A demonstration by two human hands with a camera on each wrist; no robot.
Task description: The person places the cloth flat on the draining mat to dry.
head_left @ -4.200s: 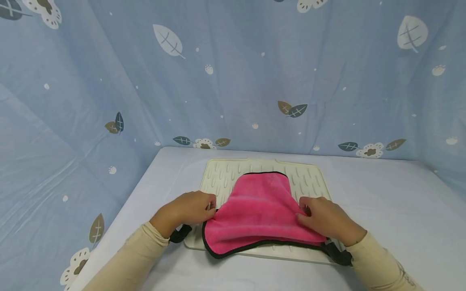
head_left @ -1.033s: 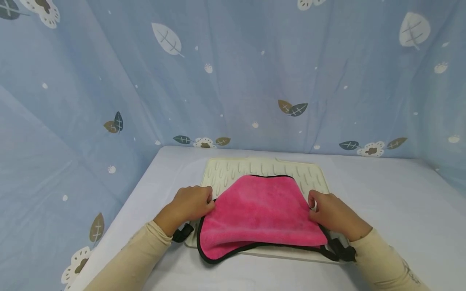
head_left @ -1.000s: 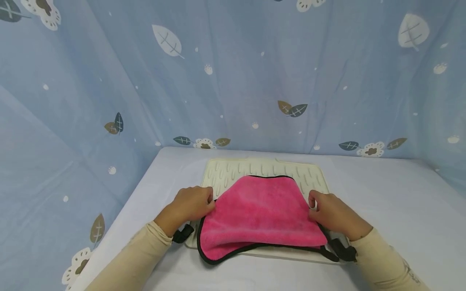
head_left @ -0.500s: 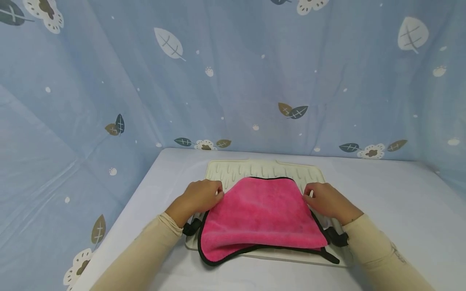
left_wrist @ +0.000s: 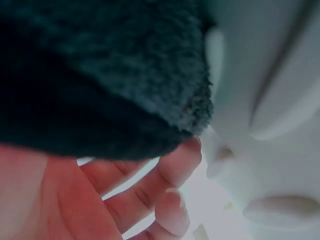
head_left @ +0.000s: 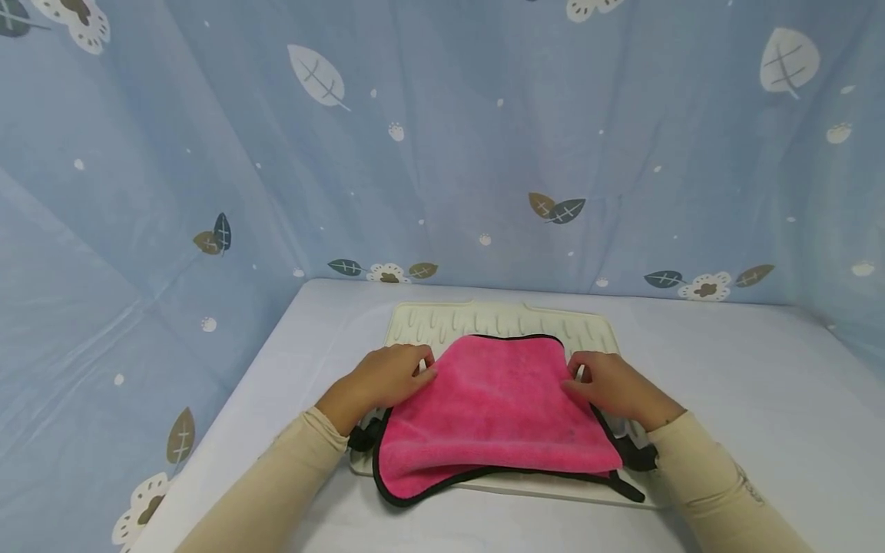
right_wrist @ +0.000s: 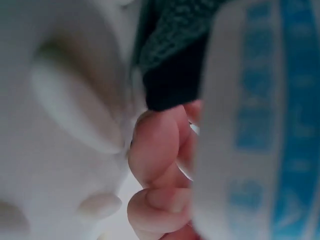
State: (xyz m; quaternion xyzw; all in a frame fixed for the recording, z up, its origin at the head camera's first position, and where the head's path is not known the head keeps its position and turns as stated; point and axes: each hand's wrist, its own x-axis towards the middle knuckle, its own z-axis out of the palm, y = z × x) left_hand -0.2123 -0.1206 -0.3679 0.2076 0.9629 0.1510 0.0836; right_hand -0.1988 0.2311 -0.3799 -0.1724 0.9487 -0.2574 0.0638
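Observation:
A pink plush towel [head_left: 498, 399] with black edging lies over a cream ridged mat [head_left: 422, 319]. My left hand [head_left: 387, 375] pinches the towel's left edge, thumb on the pink face. On the opposite edge, my right hand [head_left: 611, 384] pinches it the same way. The left wrist view shows the dark grey-green underside of the towel [left_wrist: 150, 65] against my curled fingers [left_wrist: 180, 162]. In the right wrist view, a white thing with blue print [right_wrist: 260, 125] stands very close to the camera and partly hides my fingers [right_wrist: 155, 145]. Its kind is unclear.
The mat rests on a white-covered table [head_left: 719, 369]. A blue curtain [head_left: 442, 153] with leaf and flower prints hangs behind and to the left. A black loop [head_left: 628, 486] sticks out from the towel's near right corner.
Over the last second both hands have moved away from me along the towel's side edges and closer together. Compared with the oldest frame, the towel's far part is spread wider and flatter.

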